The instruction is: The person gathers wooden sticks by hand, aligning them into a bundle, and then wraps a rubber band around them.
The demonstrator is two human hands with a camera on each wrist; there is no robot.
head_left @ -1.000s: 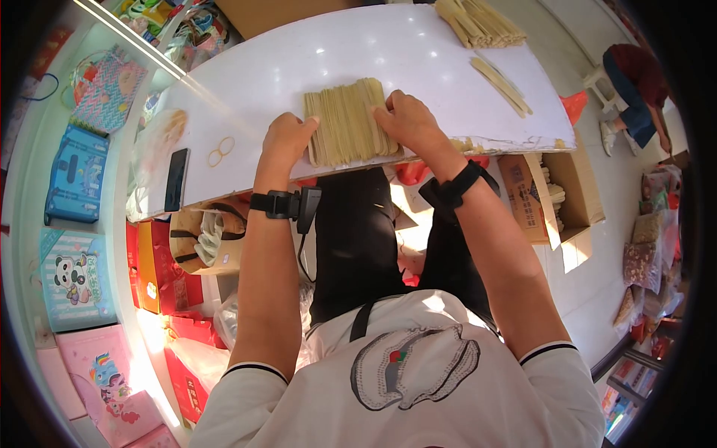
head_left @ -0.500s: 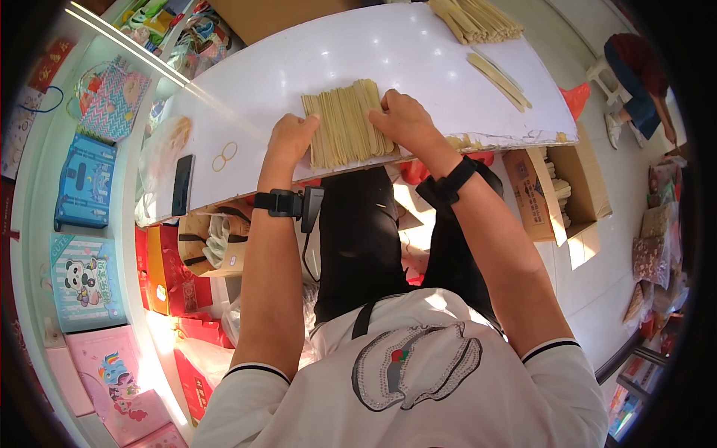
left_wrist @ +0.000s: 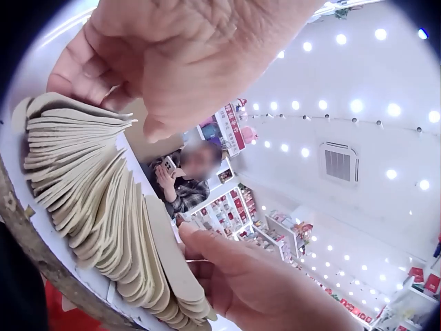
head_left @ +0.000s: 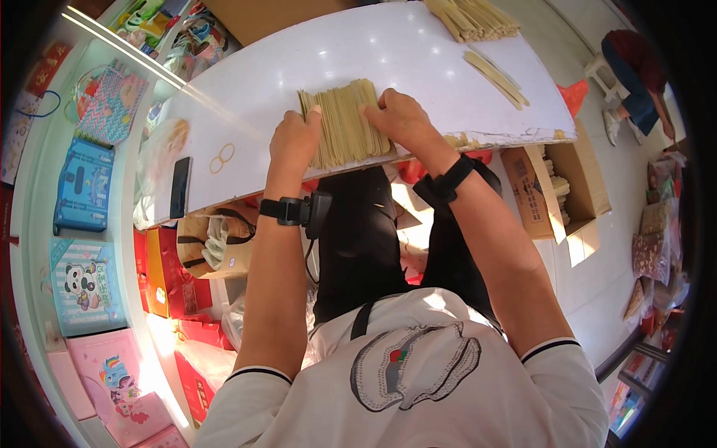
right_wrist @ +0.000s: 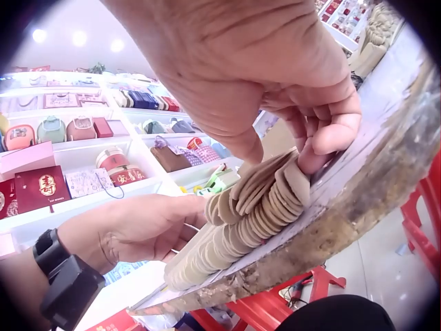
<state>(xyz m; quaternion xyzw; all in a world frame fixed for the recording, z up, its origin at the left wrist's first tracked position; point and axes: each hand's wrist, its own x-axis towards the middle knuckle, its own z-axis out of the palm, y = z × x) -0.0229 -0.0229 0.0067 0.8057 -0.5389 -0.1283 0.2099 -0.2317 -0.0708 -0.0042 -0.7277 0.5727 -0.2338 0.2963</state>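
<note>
A wide row of flat wooden sticks (head_left: 342,123) stands on edge, packed side by side, near the front edge of the white table (head_left: 261,82). At its left end my left hand (head_left: 293,142) holds the row, thumb against the near sticks. My right hand (head_left: 403,121) grips the other end, its thumb over the top and fingers curled round the outer sticks. The left wrist view shows the sticks (left_wrist: 103,207) fanning unevenly between both hands. Seen from the right wrist, a few sticks (right_wrist: 265,183) rise above the rest by the right fingers (right_wrist: 337,131).
Two rubber bands (head_left: 221,158) and a phone (head_left: 181,187) lie at the left. Back right are a larger stick bundle (head_left: 474,21) and a few loose sticks (head_left: 497,78). An open carton (head_left: 549,194) stands below the table's right side; a person (head_left: 635,82) bends beyond it.
My left hand has turned slightly, its thumb shifting over the row's left end. My right hand has moved a little left along the sticks. The row stays in place.
</note>
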